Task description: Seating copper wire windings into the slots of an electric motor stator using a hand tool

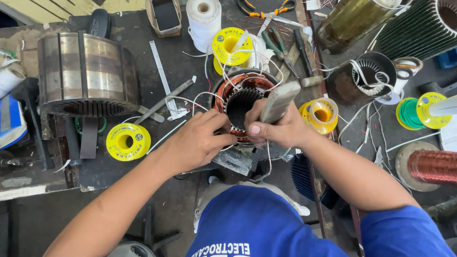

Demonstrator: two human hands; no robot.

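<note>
A small motor stator (245, 97) with copper windings and white tie cords sits on the dark workbench (138, 52) in front of me. My left hand (200, 138) rests on the stator's near rim, fingers pinching at the winding edge. My right hand (276, 127) grips a worn wooden stick (280, 101) that slants up to the right over the stator's right side. Loose white cord (190, 100) trails from the windings to the left.
A large steel stator core (85, 74) stands at left. Yellow tape spools (127, 141) (232, 45) (322, 114) lie around, with a white cord roll (203, 21), orange-handled scissors (271, 9), pliers (278, 47), a second stator (366, 76) and a copper wire spool (431, 166) at right.
</note>
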